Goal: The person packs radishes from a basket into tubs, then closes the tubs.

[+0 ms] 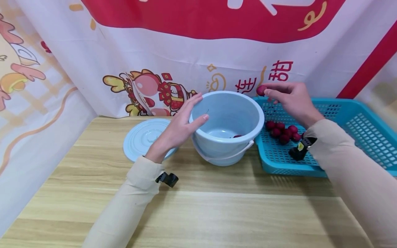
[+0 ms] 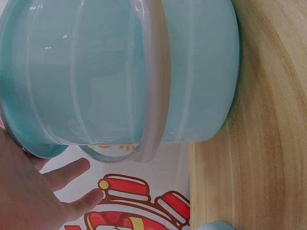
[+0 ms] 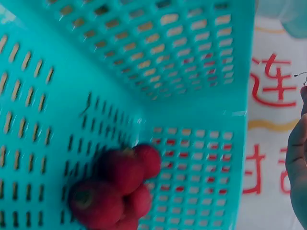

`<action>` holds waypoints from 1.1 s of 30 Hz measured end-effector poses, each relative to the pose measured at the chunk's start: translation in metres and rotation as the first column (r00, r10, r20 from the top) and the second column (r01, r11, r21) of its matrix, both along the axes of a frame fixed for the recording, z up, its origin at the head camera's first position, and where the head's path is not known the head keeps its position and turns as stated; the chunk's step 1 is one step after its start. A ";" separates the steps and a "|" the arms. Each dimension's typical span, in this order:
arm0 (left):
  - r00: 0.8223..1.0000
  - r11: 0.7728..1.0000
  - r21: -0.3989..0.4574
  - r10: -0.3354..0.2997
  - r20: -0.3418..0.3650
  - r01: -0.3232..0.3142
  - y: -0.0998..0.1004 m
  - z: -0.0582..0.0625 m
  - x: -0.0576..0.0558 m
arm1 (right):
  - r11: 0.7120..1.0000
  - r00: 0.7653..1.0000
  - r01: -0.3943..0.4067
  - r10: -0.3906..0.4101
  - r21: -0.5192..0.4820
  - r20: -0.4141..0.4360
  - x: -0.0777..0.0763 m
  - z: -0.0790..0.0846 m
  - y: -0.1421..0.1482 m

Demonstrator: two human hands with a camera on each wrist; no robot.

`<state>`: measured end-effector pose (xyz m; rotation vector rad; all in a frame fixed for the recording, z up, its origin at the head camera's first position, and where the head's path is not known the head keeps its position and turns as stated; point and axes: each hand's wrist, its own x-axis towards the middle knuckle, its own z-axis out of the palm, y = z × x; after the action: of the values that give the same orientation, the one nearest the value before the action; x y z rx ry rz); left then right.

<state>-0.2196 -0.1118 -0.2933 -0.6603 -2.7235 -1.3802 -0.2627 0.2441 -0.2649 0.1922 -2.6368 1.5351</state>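
A light blue bucket stands upright on the table, its handle hanging down in front. My left hand rests at the bucket's left rim with fairly straight fingers, the thumb over the opening. In the left wrist view, spread fingers lie beside the rim. Between thumb and fingertips, my right hand pinches a small red radish, just above the bucket's right rim and the basket's back corner. Part of another radish shows inside the bucket. Several more radishes lie together in a turquoise basket.
A round light blue lid lies on the wooden table left of the bucket, partly behind my left arm. The basket stands close against the bucket's right side. Behind everything hangs a printed white and red cloth.
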 end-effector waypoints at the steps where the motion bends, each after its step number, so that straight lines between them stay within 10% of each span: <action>1: 1.000 1.000 0.000 0.000 0.000 0.000 0.000 0.000 0.000 | 1.000 1.000 -0.006 0.006 -0.006 -0.007 0.001 0.002 -0.004; 11: 1.000 1.000 -0.003 -0.007 -0.003 0.007 0.000 -0.001 0.002 | 0.994 0.989 -0.110 0.108 -0.012 -0.104 0.009 0.015 -0.039; 33: 1.000 1.000 -0.017 0.000 -0.008 0.000 -0.001 0.001 0.000 | 0.935 0.954 -0.193 0.250 0.298 -0.166 0.011 0.008 -0.081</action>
<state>-0.2200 -0.1124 -0.2927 -0.6652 -2.7319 -1.3534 -0.2515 0.1628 -0.2572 0.6518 -2.7263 1.1117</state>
